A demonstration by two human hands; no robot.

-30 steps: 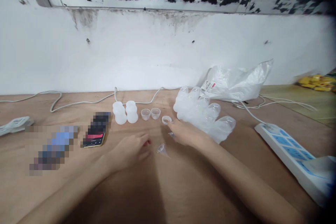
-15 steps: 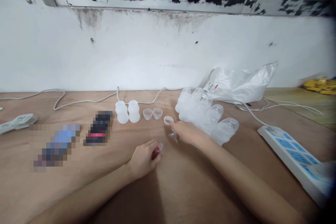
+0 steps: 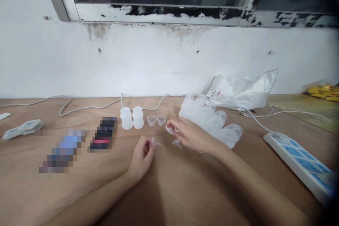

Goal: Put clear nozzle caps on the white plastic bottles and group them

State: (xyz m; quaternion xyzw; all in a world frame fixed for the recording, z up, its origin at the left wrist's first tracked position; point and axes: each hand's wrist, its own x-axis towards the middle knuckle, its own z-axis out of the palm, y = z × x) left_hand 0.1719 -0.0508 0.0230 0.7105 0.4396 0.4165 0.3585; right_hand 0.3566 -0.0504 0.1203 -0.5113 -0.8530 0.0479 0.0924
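Observation:
My left hand (image 3: 141, 155) is closed, pinching a small clear funnel-shaped piece (image 3: 158, 142) with a thin tip pointing right. Farther right, my right hand (image 3: 188, 132) has thumb and fingers on a whitish ring (image 3: 171, 130), partly covered by them. A second clear funnel-shaped piece (image 3: 177, 143) lies on the table just below that hand. Beyond the hands stand two small clear cups (image 3: 152, 120) side by side. To their left are two frosted white waisted bottles (image 3: 132, 118). Behind my right hand lie several frosted bottles with clear domed tops (image 3: 218, 118), partly hidden by the hand.
A white plastic bag (image 3: 238, 90) rests against the wall. On the right lies a power strip (image 3: 296, 162), its cable (image 3: 256, 120) running back. Two blurred flat items (image 3: 103, 134) and a white socket block (image 3: 23, 129) are at left. Yellow packages (image 3: 324, 91) sit far right.
My left hand has turned and moved a little left and up, bringing the clear piece into view. My right hand has closed its fingers over the ring. The camera has tilted up slightly.

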